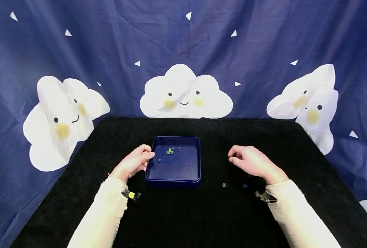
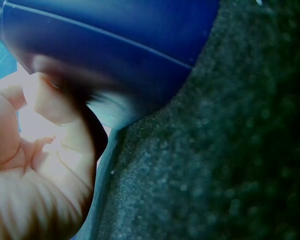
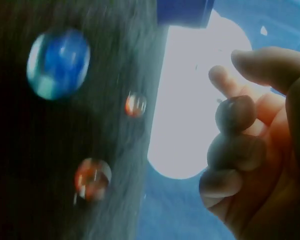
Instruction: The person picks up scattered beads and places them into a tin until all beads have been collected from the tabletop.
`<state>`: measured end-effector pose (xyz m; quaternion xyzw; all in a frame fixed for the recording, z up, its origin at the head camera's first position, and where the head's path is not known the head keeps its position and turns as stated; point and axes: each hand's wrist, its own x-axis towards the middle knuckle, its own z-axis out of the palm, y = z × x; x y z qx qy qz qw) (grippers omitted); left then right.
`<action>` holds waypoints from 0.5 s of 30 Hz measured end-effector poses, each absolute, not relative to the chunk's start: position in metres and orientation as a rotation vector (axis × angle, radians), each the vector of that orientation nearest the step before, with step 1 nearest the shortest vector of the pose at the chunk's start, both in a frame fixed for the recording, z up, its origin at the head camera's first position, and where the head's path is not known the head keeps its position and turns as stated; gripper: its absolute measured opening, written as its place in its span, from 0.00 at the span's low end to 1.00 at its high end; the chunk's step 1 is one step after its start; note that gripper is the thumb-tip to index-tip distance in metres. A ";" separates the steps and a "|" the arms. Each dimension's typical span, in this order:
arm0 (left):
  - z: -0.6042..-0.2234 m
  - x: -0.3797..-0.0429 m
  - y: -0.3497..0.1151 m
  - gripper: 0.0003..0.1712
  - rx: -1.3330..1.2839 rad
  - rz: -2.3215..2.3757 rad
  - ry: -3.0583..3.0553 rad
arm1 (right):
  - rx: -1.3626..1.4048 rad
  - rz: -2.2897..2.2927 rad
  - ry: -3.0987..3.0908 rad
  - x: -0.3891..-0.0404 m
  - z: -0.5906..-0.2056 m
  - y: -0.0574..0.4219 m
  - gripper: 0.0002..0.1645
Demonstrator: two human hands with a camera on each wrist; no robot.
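Observation:
A square dark blue tray with raised walls rests on the black tabletop. My left hand grips its left wall, thumb at the rim; in the left wrist view, curled fingers touch the tray's outer side. Several glass marbles lie inside, including green ones close together and a blue one apart. To the tray's right, my right hand hovers with loosely bent fingers, nothing visible between thumb and forefinger. Below it lie a clear marble and a blue marble.
In the right wrist view, two orange-red marbles lie on the cloth near a large-looking blue marble. A black cloth covers the table. Behind hangs a blue curtain printed with white clouds.

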<state>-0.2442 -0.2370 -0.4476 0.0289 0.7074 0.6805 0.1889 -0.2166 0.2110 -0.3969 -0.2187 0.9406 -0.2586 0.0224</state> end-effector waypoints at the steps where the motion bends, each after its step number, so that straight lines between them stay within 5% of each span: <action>1: -0.447 -0.244 -0.237 0.12 0.077 1.913 1.991 | -0.642 -0.811 2.894 -0.217 -0.397 0.215 0.04; 9: -0.448 -0.244 -0.237 0.12 0.077 1.907 1.987 | -0.525 -0.731 2.916 -0.221 -0.404 0.240 0.04; 15: -0.450 -0.247 -0.237 0.13 0.091 1.911 1.982 | -0.572 -0.719 2.840 -0.221 -0.406 0.239 0.17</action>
